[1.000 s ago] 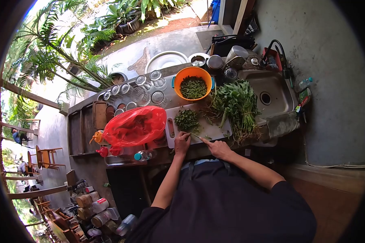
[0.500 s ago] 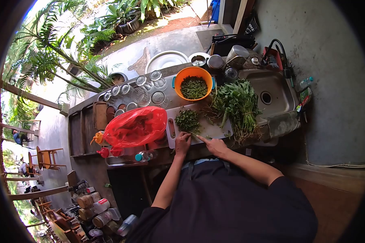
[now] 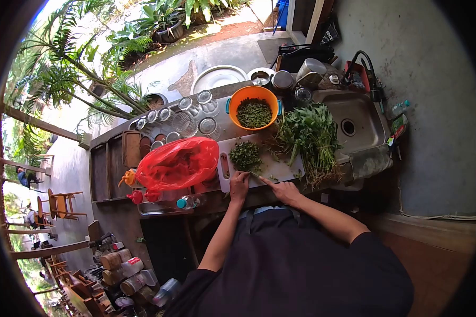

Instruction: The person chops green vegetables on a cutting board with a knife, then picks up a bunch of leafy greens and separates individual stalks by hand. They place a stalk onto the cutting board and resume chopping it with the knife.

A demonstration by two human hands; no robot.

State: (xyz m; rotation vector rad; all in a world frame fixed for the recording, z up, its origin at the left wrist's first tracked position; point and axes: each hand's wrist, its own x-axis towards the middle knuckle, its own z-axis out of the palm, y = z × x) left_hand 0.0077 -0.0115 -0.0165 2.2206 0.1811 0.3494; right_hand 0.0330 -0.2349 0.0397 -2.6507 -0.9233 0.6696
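The right hand (image 3: pixel 286 193) grips one knife (image 3: pixel 256 175); left hand (image 3: pixel 240 184) curls, contents unclear, beside one leaf heap (image 3: pixel 245 155).

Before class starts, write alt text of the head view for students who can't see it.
A person's left hand and right hand, which apparently grips a knife, are at a cutting board holding chopped greens. An orange bowl stands beyond; leafy stems lie to the right.
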